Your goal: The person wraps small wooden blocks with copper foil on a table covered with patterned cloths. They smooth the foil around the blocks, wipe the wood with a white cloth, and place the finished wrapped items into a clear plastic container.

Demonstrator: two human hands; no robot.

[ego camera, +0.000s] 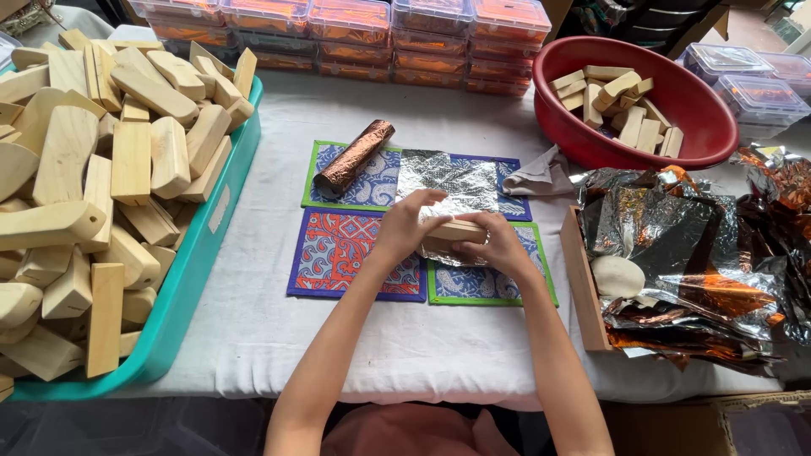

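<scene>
Wooden block (456, 232): mid-table, grasped by both hands over the near edge of a silver foil sheet (448, 181) spread on patterned mats (338, 249). Left hand (410, 224) clasps its left end; right hand (494, 245) clasps its right end. Copper foil roll (355, 158): on the far-left mat. Teal tray (198, 253) of wooden blocks: left edge. Red basin (557, 127): far right corner.

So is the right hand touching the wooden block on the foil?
Touching. The head view shows the right hand with its fingers wrapped over the end of the wooden block, no gap between them, above the silver foil.
</scene>
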